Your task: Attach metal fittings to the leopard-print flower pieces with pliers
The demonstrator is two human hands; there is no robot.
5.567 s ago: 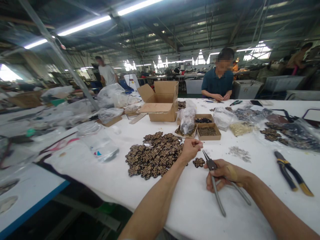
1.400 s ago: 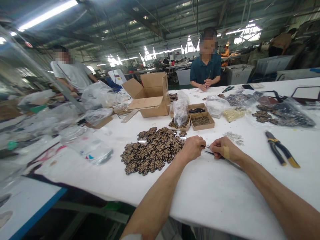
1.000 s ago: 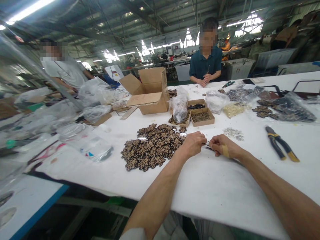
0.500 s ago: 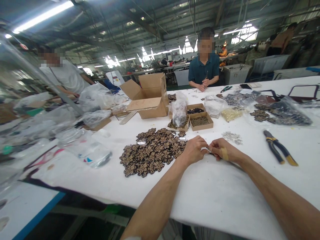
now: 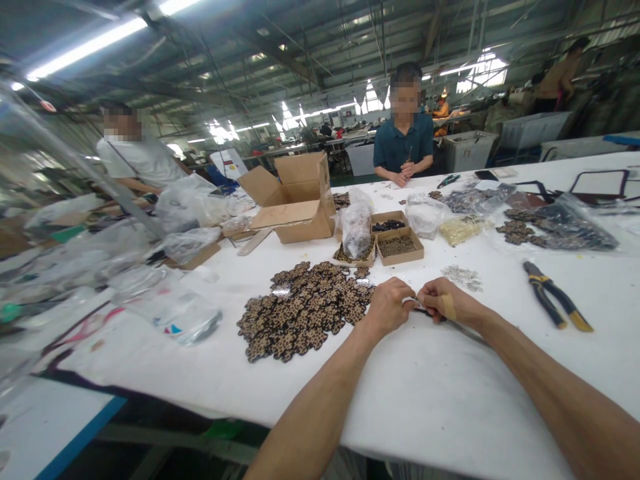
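Note:
My left hand [image 5: 391, 305] and my right hand [image 5: 453, 300] meet fingertip to fingertip just above the white table. The fingers of both are closed in a pinch. A thin dark strip [image 5: 424, 311] shows at my right fingertips, its far part hidden behind the hand and wrist. Whatever my left fingertips pinch is too small to name. Yellowish tape wraps a part of my right hand. Left of my hands lies a heap of flower-shaped leopard-print pieces [image 5: 300, 310]. Beyond the right hand are scattered small silvery parts [image 5: 463, 277], and pliers [image 5: 555, 293] lie to the right.
Small cardboard trays [image 5: 400, 247] of metal bits stand ahead, beside an open carton [image 5: 295, 200]. Plastic bags [image 5: 457, 230] of parts lie at the back right. A clear plastic bag [image 5: 187, 317] is at left. Across the table [image 5: 430, 393] a co-worker [image 5: 404, 147] handles something small.
The whole view has shifted slightly. My hands stay together in the same pinch, with a bit more of the dark strip showing below the right fingers.

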